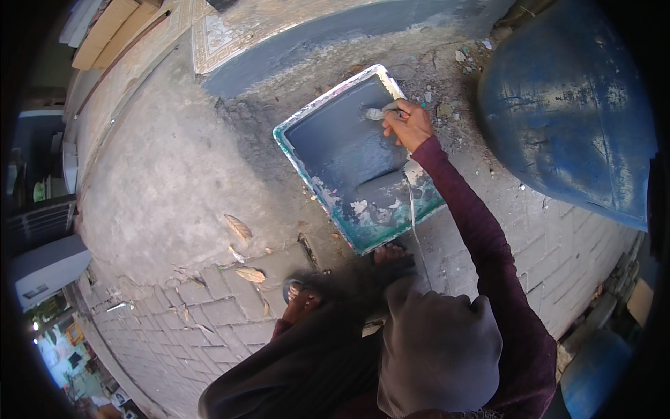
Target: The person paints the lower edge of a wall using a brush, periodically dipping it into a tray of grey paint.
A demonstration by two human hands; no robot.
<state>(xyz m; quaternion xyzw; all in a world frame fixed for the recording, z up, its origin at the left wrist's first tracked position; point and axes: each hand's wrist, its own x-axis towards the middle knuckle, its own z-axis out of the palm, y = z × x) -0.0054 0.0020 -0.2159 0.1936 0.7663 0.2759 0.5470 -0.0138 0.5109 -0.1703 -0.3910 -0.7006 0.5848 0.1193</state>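
The right hand, upper centre of the frame, is clamped on a paintbrush. Its bristles point left into the grey paint tray. The left hand is out of view.

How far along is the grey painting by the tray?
Done: a grey band runs along the wall base. In hand: the right hand dips a brush in the grey paint tray. Left: the bare concrete slab is unpainted. Left hand not visible.
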